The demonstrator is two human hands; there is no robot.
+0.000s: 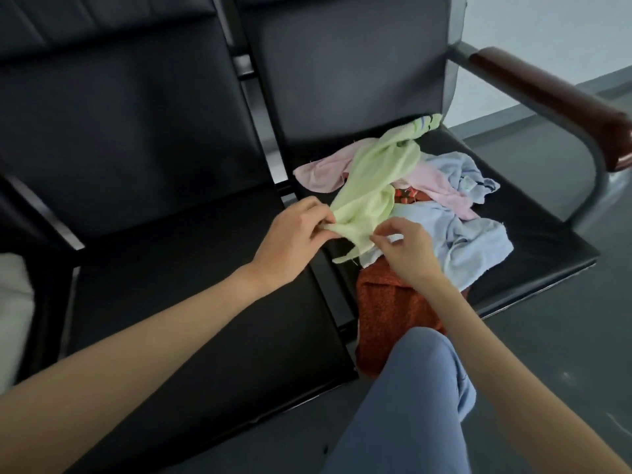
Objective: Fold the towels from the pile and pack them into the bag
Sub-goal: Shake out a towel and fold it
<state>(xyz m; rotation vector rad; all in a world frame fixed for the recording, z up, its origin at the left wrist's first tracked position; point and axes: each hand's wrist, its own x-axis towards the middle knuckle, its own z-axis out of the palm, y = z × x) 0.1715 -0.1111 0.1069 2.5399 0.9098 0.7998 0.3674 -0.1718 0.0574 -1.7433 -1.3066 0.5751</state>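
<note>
**Picking the green towel out of the pile**

At the far left edge of the frame, something white (13,313) is showing; it is cut off, so I cannot tell whether it is the bag. No bag is clearly appearing anywhere in this view.

The left seat (191,275), dark and padded, is filling the left and middle of the frame. Nothing is lying on the part we see, so it looks like the place where a towel could be spread flat for folding; this is my judgement only.

The left hand (290,241), in the middle of the frame, is pinching the near end of the green towel (376,179) between thumb and fingers. It is probably holding this end to find a corner and pull the cloth free.

Just to the right, the right hand (407,251) is reaching to the same end, its thumb and fingers closing on the lower edge of the green cloth. Whether they are really gripping it, I cannot tell. The two hands are close together but not touching.

The green towel is stretching from the hands up toward the chair back, lying over the pile on the right seat (547,241). Under it, a pink towel (318,172), a blue towel (472,241) and an orange-red cloth (386,313) are lying crumpled and not yet folded. The orange-red one is hanging over the front edge, beside the person's knee (410,388).

At the upper right, the armrest (554,94) is closing that side.
</note>
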